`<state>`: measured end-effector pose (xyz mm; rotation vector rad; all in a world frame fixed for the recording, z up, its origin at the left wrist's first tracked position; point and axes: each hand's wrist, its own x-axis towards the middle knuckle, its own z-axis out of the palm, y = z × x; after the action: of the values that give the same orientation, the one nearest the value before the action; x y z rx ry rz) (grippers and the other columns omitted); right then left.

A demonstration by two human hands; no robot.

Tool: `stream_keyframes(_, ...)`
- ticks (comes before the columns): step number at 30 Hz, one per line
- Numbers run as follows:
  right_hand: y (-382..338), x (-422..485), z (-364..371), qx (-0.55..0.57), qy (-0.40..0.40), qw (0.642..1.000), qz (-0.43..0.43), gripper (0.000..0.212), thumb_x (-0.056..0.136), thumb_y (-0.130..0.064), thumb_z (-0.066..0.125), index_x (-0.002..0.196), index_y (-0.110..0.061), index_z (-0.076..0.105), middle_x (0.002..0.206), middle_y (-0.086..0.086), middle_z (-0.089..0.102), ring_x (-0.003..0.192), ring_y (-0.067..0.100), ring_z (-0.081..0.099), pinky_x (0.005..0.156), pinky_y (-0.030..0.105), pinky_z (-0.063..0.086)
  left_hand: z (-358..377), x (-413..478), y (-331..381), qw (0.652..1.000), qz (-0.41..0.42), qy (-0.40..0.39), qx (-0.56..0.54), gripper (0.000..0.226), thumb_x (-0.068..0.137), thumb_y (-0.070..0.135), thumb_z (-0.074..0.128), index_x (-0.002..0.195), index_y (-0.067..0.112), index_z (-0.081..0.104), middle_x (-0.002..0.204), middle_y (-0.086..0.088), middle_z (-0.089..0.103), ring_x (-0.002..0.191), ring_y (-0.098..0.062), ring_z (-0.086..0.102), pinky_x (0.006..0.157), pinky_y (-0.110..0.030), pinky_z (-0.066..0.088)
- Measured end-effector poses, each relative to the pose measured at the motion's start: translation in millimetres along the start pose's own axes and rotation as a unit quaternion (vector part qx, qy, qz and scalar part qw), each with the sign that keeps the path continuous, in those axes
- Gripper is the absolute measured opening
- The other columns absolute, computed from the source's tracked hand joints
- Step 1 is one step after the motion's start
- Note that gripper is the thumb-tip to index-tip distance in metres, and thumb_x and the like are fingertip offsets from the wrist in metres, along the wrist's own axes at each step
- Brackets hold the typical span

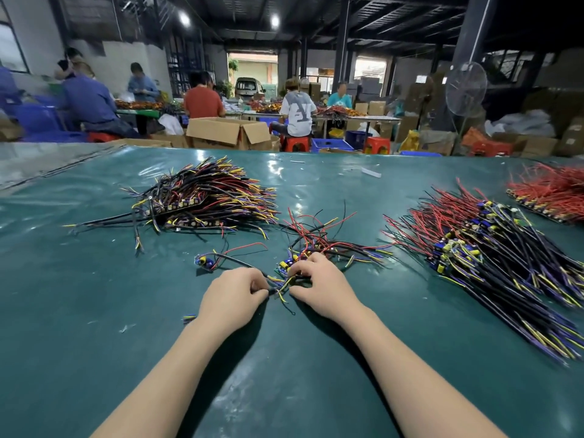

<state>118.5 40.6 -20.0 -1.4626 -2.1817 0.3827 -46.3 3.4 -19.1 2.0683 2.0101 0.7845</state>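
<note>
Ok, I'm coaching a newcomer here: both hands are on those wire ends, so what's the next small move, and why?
Probably the left hand should ease its black cable leftward, since the cable's coloured ends cross the small tangle that the right hand grips.

Dim warehouse — ceiling lamps (275, 21), cardboard boxes (232, 132), standing fan (465, 88).

An electronics assembly workshop: wired circuit boards (290, 262) lie in heaps across a green-covered table (94, 295), their red, black and yellow leads fanned out. Behind it, workers (298, 110) sit on plastic stools (376, 145) at long tables piled with more wiring, among open cardboard cartons (227, 131), blue crates (331, 143) and a standing fan (466, 88), under a bare steel-framed roof with a wide doorway (252, 69) open at the far end.
</note>
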Motion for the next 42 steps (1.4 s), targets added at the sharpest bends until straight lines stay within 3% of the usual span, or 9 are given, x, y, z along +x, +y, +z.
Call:
stream_keyframes(9,0,-4,0,0.013,0.038,0.999,0.021,0.021,0.081,-0.012,0.053,0.094,-0.021,0.068,0.099,0.003,0.057,0.099,0.022,0.053,0.08,0.029,0.042,-13,-2,-6,0.999,0.017,0.017,-0.026,0.013,0.088,0.038,0.057,0.078,0.033,0.049,0.076,0.016,0.058,0.073,-0.009,0.053,0.061,-0.025,0.036)
stream_keyframes(12,-1,-5,0,0.031,0.035,0.999,0.024,0.018,0.081,-0.012,0.055,0.092,-0.018,0.068,0.094,0.002,0.058,0.098,0.021,0.053,0.08,0.029,0.041,-11,-4,-3,1.0,0.012,0.012,0.025,0.006,0.088,0.041,0.055,0.087,0.035,0.056,0.094,0.018,0.06,0.096,-0.012,0.05,0.07,-0.026,0.039)
stream_keyframes(17,-2,-4,0,0.013,0.049,0.998,0.048,0.017,0.083,-0.016,0.052,0.088,-0.02,0.068,0.092,0.0,0.058,0.104,0.021,0.049,0.08,0.028,0.041,-14,-1,-19,0.979,-0.142,0.079,0.122,0.042,0.089,0.027,0.053,0.13,0.025,0.046,0.142,-0.007,0.033,0.13,-0.028,0.025,0.101,-0.039,0.03)
stream_keyframes(26,-5,-9,-1,0.043,0.106,0.992,0.047,0.017,0.083,-0.014,0.054,0.083,-0.015,0.071,0.087,0.004,0.059,0.09,0.022,0.053,0.072,0.029,0.042,-17,7,-32,0.975,-0.179,0.129,-0.004,0.018,0.084,0.024,0.061,0.097,0.016,0.051,0.112,-0.01,0.06,0.106,-0.033,0.052,0.084,-0.038,0.04)
stream_keyframes(30,-10,-10,2,0.065,0.103,0.992,0.036,0.017,0.083,-0.013,0.054,0.083,-0.012,0.071,0.088,0.004,0.06,0.089,0.021,0.055,0.072,0.029,0.042,-17,9,-38,0.982,-0.17,0.049,0.064,0.06,0.085,0.03,0.06,0.137,0.021,0.032,0.139,-0.011,0.037,0.125,-0.034,0.035,0.099,-0.042,0.034)
stream_keyframes(32,-11,-11,2,0.061,0.101,0.993,0.029,0.016,0.083,-0.013,0.055,0.084,-0.012,0.071,0.087,0.004,0.06,0.089,0.02,0.053,0.07,0.027,0.039,-15,9,-40,0.984,-0.141,0.041,0.099,0.05,0.088,0.028,0.054,0.135,0.027,0.038,0.135,-0.005,0.044,0.121,-0.03,0.042,0.094,-0.038,0.036)
stream_keyframes(36,-14,-12,1,0.071,0.12,0.99,0.017,0.015,0.083,-0.012,0.055,0.081,-0.012,0.07,0.085,0.004,0.062,0.084,0.018,0.052,0.068,0.028,0.037,-18,12,-40,0.972,-0.143,0.165,-0.09,0.01,0.083,0.013,0.063,0.091,0.018,0.057,0.094,-0.005,0.063,0.091,-0.028,0.056,0.074,-0.03,0.037)
stream_keyframes(39,-17,-13,1,0.086,0.126,0.988,0.007,0.015,0.082,-0.011,0.055,0.08,-0.013,0.07,0.082,0.002,0.064,0.076,0.016,0.05,0.069,0.028,0.037,-20,13,-37,0.95,-0.122,0.199,-0.206,0.009,0.083,0.006,0.062,0.086,0.014,0.059,0.079,-0.002,0.057,0.081,-0.025,0.054,0.072,-0.028,0.036)
stream_keyframes(42,-17,-14,1,0.12,0.125,0.985,0.01,0.014,0.081,-0.01,0.057,0.078,-0.014,0.07,0.071,-0.005,0.062,0.07,0.015,0.052,0.068,0.027,0.041,-31,14,-28,0.853,-0.112,0.245,-0.447,0.019,0.088,-0.004,0.054,0.078,0.013,0.054,0.078,-0.002,0.053,0.077,-0.023,0.056,0.071,-0.027,0.052)
